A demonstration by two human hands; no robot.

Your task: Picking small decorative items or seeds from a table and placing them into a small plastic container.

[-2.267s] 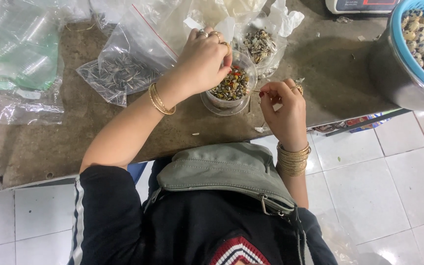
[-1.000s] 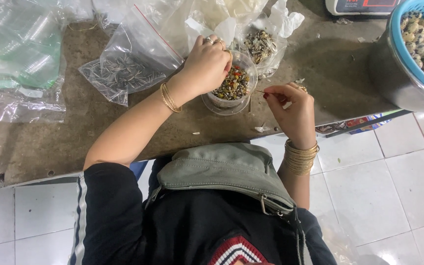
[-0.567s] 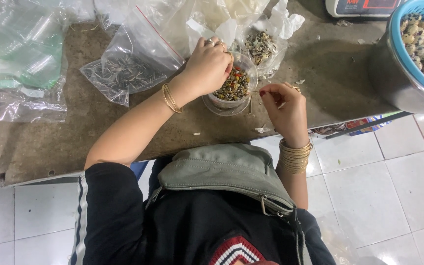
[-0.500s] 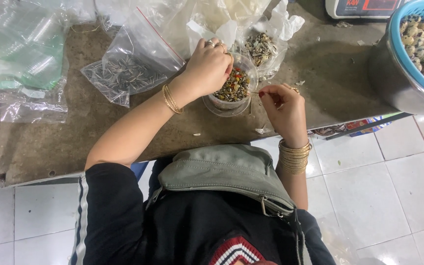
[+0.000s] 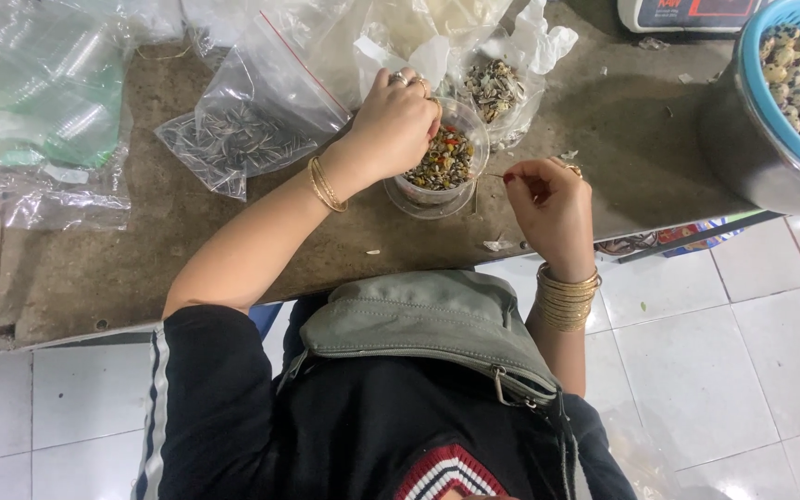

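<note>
One clear plastic cup point(image 5: 442, 167) stands upright on the brown table point(image 5: 141, 268), near its front edge, and is filled almost to the rim with a mixed heap of seeds and small red and yellow bits. The left hand point(image 5: 398, 125) lies over the cup's left rim, its fingers curled together in a grip on the rim; two rings show on its fingers and two thin gold bangles point(image 5: 323, 183) sit on its wrist. The right hand point(image 5: 553, 204) hovers just beside the cup on the right, thumb and forefinger pinched together on one thin, dark sliver too small to name; a stack of gold bangles point(image 5: 565, 298), too many to count, circles that wrist. Directly behind the cup one open plastic bag point(image 5: 497, 88) holds striped seeds, and to the left one zip bag point(image 5: 252, 125) with a red seal strip lies flat, with long striped seeds inside. Further left lies a heap of crumpled clear bags point(image 5: 43, 111). A few loose husks point(image 5: 494, 244) lie scattered on the table near the right hand. At the far right one blue basket point(image 5: 752, 102) full of small speckled eggs rests in one metal bowl point(image 5: 743, 153). Below the table edge a grey bag point(image 5: 437, 324) lies across the person's chest over a black top, above a white tiled floor point(image 5: 715, 352).
</note>
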